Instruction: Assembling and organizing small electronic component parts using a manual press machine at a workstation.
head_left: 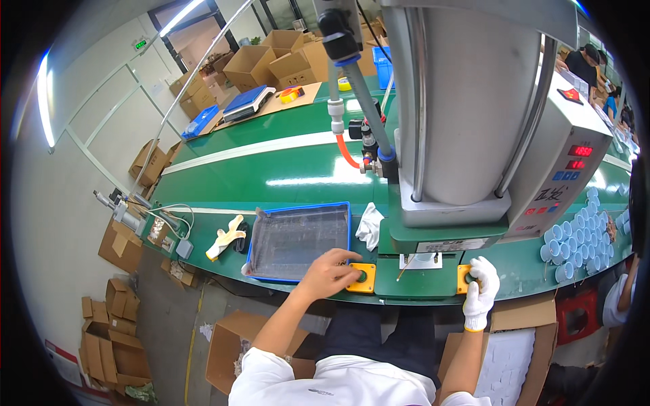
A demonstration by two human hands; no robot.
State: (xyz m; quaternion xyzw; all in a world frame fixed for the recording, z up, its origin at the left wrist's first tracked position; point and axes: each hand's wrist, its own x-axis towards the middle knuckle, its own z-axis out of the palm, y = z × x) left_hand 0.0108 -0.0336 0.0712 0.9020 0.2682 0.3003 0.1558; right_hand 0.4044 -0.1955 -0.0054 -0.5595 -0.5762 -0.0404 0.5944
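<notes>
My bare left hand is open with bent fingers. Its fingertips reach onto a yellow push-button box with a dark button. At the other side, my right hand wears a white knit glove. Its curled fingers rest at a second yellow button box, largely covering it, with thumb and fingers apart. Between the boxes, beneath a large grey press cylinder, a pale round part lies on a white plate. The press head partly hides this part.
A blue-rimmed tray, a white cloth and a work glove lie leftward on the green bench. Several light-blue cups stand right of the control box. Open cartons flank my legs.
</notes>
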